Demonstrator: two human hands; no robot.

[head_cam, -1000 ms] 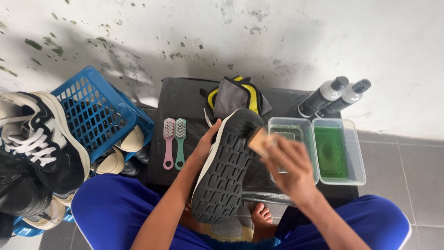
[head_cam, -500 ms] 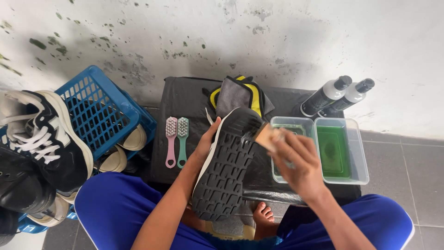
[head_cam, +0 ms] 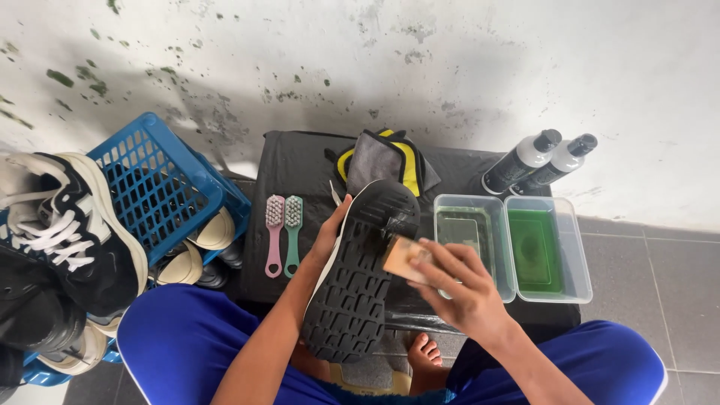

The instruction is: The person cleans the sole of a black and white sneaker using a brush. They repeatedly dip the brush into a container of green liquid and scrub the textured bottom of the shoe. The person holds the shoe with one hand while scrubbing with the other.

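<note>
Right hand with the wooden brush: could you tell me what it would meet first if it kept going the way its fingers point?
The right hand points up-left, so the wooden brush meets the shoe's black sole, which it appears to touch already; depth is unclear.

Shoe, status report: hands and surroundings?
Left hand grips shoe, sole up. Right hand presses wooden brush on sole. Two water tubs right, nothing obstructing.

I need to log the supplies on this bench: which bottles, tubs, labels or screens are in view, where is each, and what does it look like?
Two bottles: far right of the bench, by the wall, lying side by side; grey-white with black caps and dark labels.
Left tub: clear plastic, rectangular, beside the right hand; dark greenish liquid.
Right tub: same shape, touching the first; bright green liquid.
No screens or signs.
</note>
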